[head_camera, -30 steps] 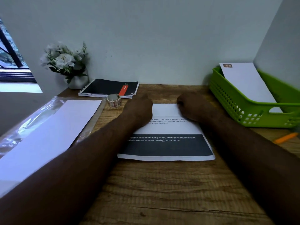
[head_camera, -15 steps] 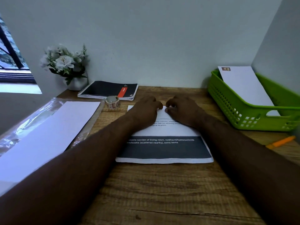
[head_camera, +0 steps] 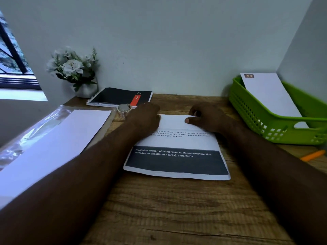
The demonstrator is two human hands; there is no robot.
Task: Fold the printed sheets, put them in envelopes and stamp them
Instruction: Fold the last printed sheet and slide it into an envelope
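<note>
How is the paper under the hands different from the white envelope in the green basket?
The printed sheet lies flat on the desk; the stamped envelope leans tilted in the green basket. The sheet carries text and a dark band; the envelope is blank apart from a stamp at its corner. Both are white paper.

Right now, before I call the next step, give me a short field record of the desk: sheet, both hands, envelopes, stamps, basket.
sheet: printed sheets flat on the wooden desk, dark band at the near edge
left hand: left hand on the sheets' far left edge, grip hidden
right hand: right hand pinches the far edge
envelopes: blank envelopes on clear wrap, left
stamps: stamp roll beside the notebook
basket: green basket holds one stamped envelope
</note>
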